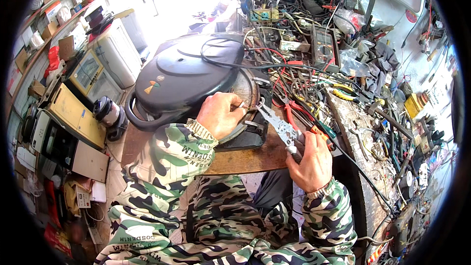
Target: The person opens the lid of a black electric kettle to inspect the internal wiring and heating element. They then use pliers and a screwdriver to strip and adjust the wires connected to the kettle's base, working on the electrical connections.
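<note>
A dark round electric cooking appliance (182,68) with a side handle lies on the wooden bench (230,162), a worn metal rim exposed at its right. My left hand (221,114) is pinched at that rim on something small and pale that I cannot make out. My right hand (310,161) grips silver wire-stripper pliers (277,123), whose jaws point up-left, close to my left fingertips. Just right of the pliers lie red-handled pliers (297,110) and orange-handled tools (320,133). A black cable (225,64) loops over the appliance.
Heaped wires, tools and parts (304,29) crowd the back and right, along a battered ledge (351,137). At left stand shelves (68,0), appliances (78,118) and a black-and-silver canister machine (110,118) on the floor. Bright light fills the background.
</note>
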Motion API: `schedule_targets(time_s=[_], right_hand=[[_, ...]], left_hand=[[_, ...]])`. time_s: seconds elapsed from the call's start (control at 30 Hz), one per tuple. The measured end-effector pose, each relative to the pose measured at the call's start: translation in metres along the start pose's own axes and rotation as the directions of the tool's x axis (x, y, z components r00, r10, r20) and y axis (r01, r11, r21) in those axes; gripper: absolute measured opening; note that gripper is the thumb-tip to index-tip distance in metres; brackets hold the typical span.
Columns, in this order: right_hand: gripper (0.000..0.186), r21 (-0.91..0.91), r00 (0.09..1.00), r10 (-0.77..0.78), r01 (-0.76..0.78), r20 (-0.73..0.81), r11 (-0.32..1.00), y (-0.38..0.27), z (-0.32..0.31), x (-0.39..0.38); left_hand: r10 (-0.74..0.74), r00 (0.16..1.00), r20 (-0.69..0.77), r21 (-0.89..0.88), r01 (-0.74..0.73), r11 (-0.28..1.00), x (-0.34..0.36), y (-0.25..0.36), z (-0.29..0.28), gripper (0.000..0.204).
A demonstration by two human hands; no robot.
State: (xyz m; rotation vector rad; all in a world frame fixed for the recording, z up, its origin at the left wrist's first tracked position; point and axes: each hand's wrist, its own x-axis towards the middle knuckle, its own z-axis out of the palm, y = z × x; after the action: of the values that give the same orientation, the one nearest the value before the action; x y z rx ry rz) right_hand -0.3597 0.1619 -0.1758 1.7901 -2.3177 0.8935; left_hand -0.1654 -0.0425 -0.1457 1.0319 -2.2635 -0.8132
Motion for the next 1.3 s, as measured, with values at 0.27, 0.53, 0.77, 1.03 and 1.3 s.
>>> schedule_targets(time_s=[0.27, 0.53, 0.77, 1.03, 1.3], right_hand=[[0.057, -0.062, 0.999, -0.018, 0.021, 0.051, 0.998, -0.012, 0.012, 0.006], [0.054, -0.022, 0.999, -0.011, 0.012, 0.051, 1.000, -0.019, 0.013, 0.012], [0.050, -0.011, 0.999, -0.009, 0.010, 0.039, 1.000, -0.011, 0.016, 0.011], [0.050, -0.002, 0.994, -0.012, 0.012, 0.111, 1.000, -0.011, 0.016, 0.014], [0.042, 0.060, 0.990, -0.040, 0.032, 0.133, 0.998, -0.009, 0.013, 0.015]], left_hand=[[0.034, 0.999, -0.007, 0.025, -0.034, 0.999, 0.001, -0.001, 0.001, 0.025], [-0.002, 0.999, -0.033, 0.036, 0.004, 0.999, -0.005, 0.005, -0.006, 0.026], [0.019, 1.000, -0.020, 0.079, -0.018, 0.997, 0.000, 0.006, 0.002, 0.025], [0.034, 0.999, -0.033, 0.094, -0.031, 0.995, -0.004, 0.007, -0.002, 0.024], [0.048, 0.998, -0.041, 0.098, -0.044, 0.994, -0.003, 0.004, 0.000, 0.025]])
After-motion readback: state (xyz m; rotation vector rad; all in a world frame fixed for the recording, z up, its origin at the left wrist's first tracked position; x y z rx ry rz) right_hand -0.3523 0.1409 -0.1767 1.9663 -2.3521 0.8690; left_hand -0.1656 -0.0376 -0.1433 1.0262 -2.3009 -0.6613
